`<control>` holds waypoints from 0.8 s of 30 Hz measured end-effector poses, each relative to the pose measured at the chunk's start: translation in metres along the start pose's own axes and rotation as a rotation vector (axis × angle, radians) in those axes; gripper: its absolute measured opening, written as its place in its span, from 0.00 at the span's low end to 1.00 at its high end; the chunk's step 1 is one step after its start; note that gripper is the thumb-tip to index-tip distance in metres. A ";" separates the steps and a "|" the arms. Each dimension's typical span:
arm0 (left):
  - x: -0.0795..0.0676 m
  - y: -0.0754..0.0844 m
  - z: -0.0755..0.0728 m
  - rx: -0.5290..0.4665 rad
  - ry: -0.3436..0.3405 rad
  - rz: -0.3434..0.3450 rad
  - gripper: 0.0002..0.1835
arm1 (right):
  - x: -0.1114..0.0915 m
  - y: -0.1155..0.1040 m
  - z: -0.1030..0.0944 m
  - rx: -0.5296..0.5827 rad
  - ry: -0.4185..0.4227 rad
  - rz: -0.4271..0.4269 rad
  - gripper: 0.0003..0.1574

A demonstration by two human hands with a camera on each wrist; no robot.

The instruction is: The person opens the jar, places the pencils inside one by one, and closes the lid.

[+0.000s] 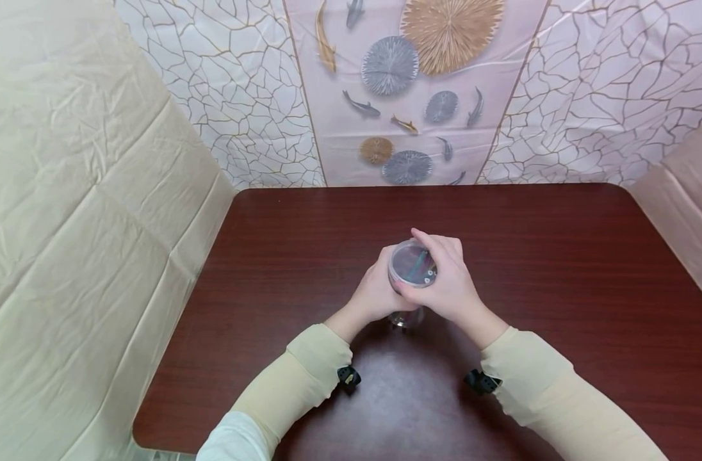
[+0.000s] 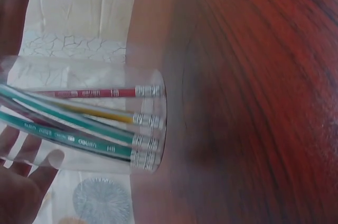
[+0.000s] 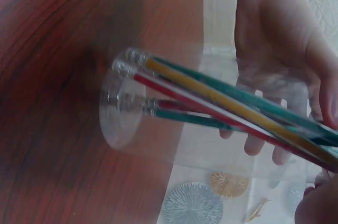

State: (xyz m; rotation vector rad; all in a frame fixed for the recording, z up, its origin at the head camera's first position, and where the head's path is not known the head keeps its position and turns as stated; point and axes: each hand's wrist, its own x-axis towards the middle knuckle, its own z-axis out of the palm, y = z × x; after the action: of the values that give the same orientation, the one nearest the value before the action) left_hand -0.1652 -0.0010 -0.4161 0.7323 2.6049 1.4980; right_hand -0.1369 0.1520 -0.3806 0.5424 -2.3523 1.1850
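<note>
A clear cylindrical jar (image 1: 405,318) stands upright over the table, its round lid (image 1: 407,261) facing up in the head view. Inside are several pencils (image 2: 103,142) in green, red and yellow, their silver ferrule ends resting at the jar's bottom. My left hand (image 1: 375,291) grips the jar's side, fingers wrapped round it. From the right, my right hand (image 1: 451,282) holds the lid by its rim between thumb and fingers. Through the clear wall (image 3: 121,123) the left fingers show in the right wrist view.
The dark red-brown wooden table (image 1: 293,256) has rounded corners. A cream cloth (image 1: 97,256) hangs along its left side, and a patterned backdrop (image 1: 241,96) with fish and round motifs hangs behind it. Black straps (image 1: 348,376) sit at both wrists.
</note>
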 end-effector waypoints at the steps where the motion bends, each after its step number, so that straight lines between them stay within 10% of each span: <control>1: 0.000 0.000 0.001 0.011 0.011 0.000 0.50 | 0.000 0.000 0.002 -0.004 0.018 0.000 0.52; 24: 0.002 -0.011 0.010 0.017 0.057 -0.052 0.52 | -0.004 0.008 0.014 -0.005 0.053 0.060 0.51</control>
State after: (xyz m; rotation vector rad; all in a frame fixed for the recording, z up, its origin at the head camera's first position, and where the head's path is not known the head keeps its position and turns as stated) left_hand -0.1679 0.0036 -0.4302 0.6267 2.6591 1.5061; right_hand -0.1410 0.1458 -0.3950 0.4361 -2.3408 1.2042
